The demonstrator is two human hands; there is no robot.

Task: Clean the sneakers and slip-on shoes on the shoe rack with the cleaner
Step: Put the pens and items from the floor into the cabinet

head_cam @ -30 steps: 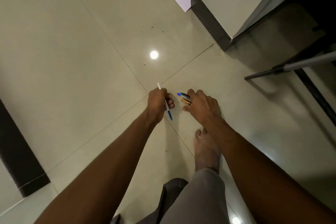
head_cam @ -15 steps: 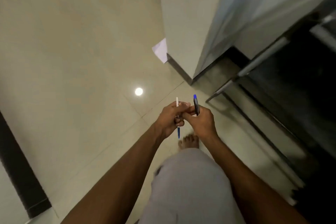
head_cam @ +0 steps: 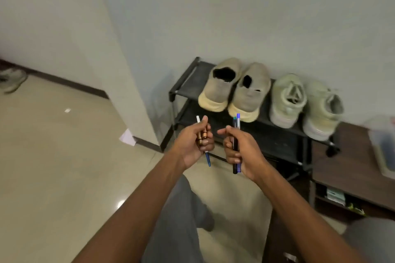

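Head camera looks down at a black shoe rack (head_cam: pixel 275 134) standing against the far wall, right of centre. On its top shelf sit four shoes in a row, heels toward the viewer: two beige slip-on shoes (head_cam: pixel 234 89) on the left, touching each other, and two pale green sneakers (head_cam: pixel 305 104) on the right. Just right of the rack is a dark wooden side table (head_cam: pixel 352 168) with a blurred clear container (head_cam: pixel 382 145) on top. The cleaner cannot be made out. A white scrap of paper (head_cam: pixel 127 137) lies on the tiled floor at the wall's corner, left of the rack. Near the viewer, in front of the rack, the left hand (head_cam: pixel 195 141) is curled round a white-and-blue pen (head_cam: pixel 204 141) and two small copper-coloured cylinders (head_cam: pixel 202 137). Just beside it, apart from it, the right hand (head_cam: pixel 240 149) grips two dark pens (head_cam: pixel 235 145), held upright.
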